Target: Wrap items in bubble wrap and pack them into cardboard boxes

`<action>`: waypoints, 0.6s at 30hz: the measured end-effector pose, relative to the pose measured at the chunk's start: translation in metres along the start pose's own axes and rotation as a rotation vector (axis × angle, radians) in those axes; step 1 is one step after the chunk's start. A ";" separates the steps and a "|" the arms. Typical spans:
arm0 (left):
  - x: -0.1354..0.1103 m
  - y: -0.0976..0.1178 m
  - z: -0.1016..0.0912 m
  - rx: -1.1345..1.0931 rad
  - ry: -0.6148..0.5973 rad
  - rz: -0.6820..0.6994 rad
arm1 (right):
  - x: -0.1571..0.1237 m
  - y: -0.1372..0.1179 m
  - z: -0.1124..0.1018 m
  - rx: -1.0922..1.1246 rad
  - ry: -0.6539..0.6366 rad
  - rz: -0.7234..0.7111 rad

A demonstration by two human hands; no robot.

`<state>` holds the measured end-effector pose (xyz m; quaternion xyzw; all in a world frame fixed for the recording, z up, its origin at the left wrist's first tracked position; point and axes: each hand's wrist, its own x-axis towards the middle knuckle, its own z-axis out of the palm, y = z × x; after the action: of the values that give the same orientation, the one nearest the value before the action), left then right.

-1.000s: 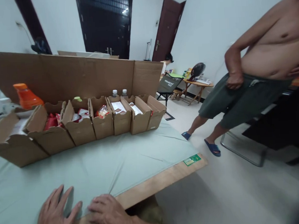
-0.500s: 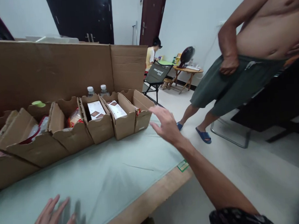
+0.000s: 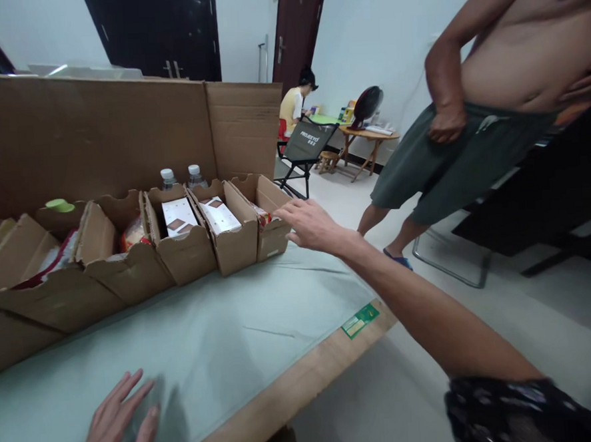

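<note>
My right hand (image 3: 310, 225) is at the outer edge of the rightmost cardboard bin (image 3: 272, 239), fingers stretched out over its rim and holding nothing. A red packet (image 3: 263, 216) shows inside that bin. Low on the left, my left hand (image 3: 118, 425) hovers over or rests on the pale green cloth (image 3: 202, 333), fingers spread and nothing in them. Beside the rightmost bin, two bins hold white boxes with brown squares, one box (image 3: 180, 217) left of the other box (image 3: 220, 214). Farther left, a bin contains a red and clear packet (image 3: 135, 235).
Two white-capped bottles (image 3: 196, 177) and a green lid (image 3: 60, 205) show behind the bins, before a tall cardboard panel (image 3: 120, 135). A person in green shorts (image 3: 471, 150) stands at right. A folding chair (image 3: 310, 140) and another seated person (image 3: 293, 104) are farther back.
My right hand has moved left and closer to the rightmost bin's rim. My left hand has shifted slightly right. The view has turned a little, so the bins sit farther left.
</note>
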<state>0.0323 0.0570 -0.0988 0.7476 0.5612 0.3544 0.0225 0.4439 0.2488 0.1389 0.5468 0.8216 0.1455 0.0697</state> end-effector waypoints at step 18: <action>0.008 0.043 -0.027 -0.338 -0.029 -0.062 | 0.014 -0.129 -0.083 0.257 -0.440 -0.134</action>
<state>0.0540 0.0379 -0.0560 0.7206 0.5159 0.4320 0.1672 0.3022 0.2021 0.1775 0.5139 0.8328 -0.0877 0.1861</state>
